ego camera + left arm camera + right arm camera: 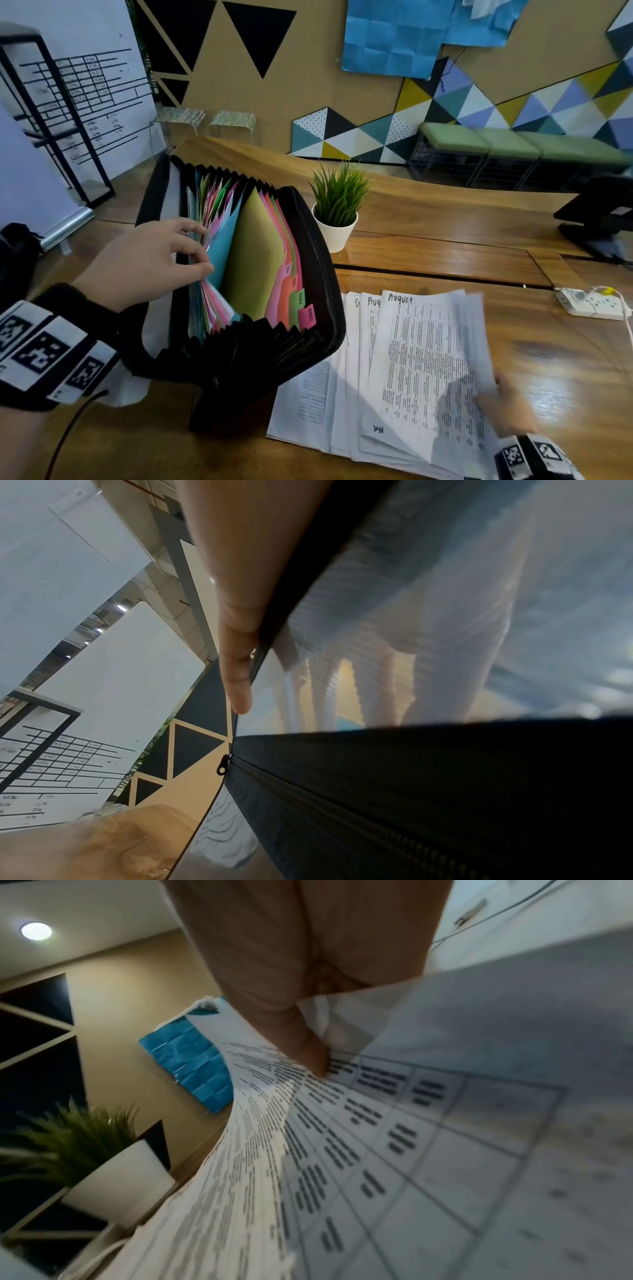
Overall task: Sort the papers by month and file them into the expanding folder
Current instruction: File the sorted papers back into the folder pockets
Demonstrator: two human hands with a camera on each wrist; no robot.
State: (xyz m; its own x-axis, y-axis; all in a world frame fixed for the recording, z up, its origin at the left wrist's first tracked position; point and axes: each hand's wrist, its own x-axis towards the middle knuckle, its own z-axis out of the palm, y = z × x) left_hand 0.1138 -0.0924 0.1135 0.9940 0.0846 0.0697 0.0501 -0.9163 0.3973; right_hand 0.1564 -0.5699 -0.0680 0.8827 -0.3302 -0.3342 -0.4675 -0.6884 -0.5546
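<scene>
A black expanding folder stands open on the wooden table, its coloured dividers fanned, with NOV and DEC tabs showing. My left hand holds the front dividers back to the left. That leaves a gap at the blue and yellow-green dividers. In the left wrist view my thumb lies outside the folder's translucent cover, with the fingers behind it. To the right, my right hand pinches printed sheets headed "August", raised off the fanned paper stack. In the right wrist view my thumb presses on the sheet.
A small potted plant in a white pot stands just behind the folder's right side. A white power strip with a cable lies at the right. A black device sits at the far right edge. Bare wood lies in front.
</scene>
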